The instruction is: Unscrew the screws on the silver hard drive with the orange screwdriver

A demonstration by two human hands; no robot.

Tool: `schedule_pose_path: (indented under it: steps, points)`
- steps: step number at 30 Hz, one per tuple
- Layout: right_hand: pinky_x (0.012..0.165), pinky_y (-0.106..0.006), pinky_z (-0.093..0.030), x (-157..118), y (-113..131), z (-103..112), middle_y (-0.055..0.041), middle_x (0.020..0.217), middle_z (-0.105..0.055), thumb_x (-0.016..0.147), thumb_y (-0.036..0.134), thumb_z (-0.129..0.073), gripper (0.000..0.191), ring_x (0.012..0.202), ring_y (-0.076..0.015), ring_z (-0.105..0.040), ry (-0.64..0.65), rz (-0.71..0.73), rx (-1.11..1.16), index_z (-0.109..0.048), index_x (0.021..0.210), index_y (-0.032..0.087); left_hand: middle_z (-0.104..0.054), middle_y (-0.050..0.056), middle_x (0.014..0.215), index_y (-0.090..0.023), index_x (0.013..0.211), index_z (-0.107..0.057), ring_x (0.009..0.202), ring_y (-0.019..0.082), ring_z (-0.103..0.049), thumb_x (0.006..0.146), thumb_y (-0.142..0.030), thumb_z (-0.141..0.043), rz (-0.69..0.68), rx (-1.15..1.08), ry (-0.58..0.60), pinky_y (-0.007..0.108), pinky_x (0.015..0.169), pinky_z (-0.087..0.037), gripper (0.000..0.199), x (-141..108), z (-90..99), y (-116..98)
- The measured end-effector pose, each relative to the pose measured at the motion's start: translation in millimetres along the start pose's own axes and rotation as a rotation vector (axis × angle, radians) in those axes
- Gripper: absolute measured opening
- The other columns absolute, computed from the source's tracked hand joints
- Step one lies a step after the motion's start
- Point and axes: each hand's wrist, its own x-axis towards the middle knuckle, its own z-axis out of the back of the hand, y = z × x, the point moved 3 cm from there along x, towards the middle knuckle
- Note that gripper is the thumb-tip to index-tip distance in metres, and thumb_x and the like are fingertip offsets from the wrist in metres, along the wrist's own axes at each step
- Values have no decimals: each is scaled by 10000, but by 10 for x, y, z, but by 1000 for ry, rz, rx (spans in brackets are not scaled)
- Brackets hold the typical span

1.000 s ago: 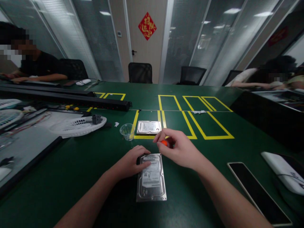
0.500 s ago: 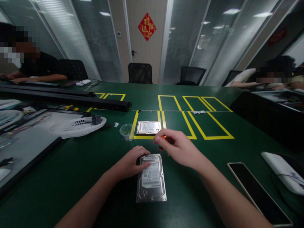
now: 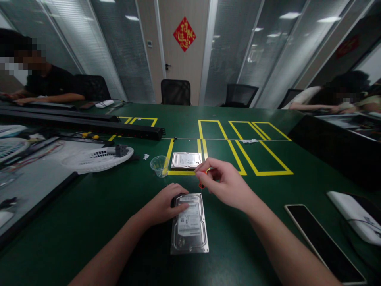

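A silver hard drive [image 3: 192,234] lies label-up on the green table in front of me. My left hand [image 3: 166,202] grips its far left edge, thumb on the label and fingers over the side. My right hand [image 3: 224,180] pinches a small screwdriver [image 3: 201,185] with a red-orange and black handle, mostly covered by the fingers. Its thin shaft points down to the drive's far right corner; whether the tip sits in a screw is too small to tell. Beyond lies a second hard drive [image 3: 186,159], with a clear plastic cup [image 3: 160,167] at its left.
Yellow tape [image 3: 268,173] marks rectangles on the table. A phone [image 3: 321,242] and a white device with a cable [image 3: 355,216] lie at right. White racket-like frames [image 3: 98,159] and long black bars [image 3: 125,128] occupy the left. People sit at both far sides.
My right hand has shifted very slightly and its grip on the screwdriver handle has turned a little. The left hand and both drives stay where they were.
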Motion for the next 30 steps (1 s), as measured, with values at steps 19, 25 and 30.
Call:
schedule_pose_path:
  steps: [19, 25, 30]
  points:
    - [554, -257, -453, 31, 18, 27, -6, 827, -642, 1042, 358, -485, 250, 595, -109, -613, -10, -35, 55, -676, 1058, 197, -649, 60, 1160, -242, 1203, -655, 1068, 234, -591, 958, -339, -663, -8, 2, 6, 384, 937, -490, 264, -1, -11, 20]
    - [542, -264, -439, 20, 14, 41, 2, 755, -636, 998, 351, -565, 176, 581, -121, -600, -21, -46, 31, -643, 1028, 196, -654, 69, 1169, -238, 1204, -659, 1080, 243, -595, 952, -348, -661, -2, 1, 3, 395, 949, -497, 276, -3, -11, 31]
    - [540, -264, -396, 15, 12, 52, -27, 864, -679, 927, 306, -662, 141, 608, -109, -535, -63, -18, 26, -583, 893, 195, -656, 72, 1176, -236, 1200, -664, 1075, 243, -598, 952, -361, -659, 13, -4, 9, 395, 937, -504, 278, 1, -2, 12]
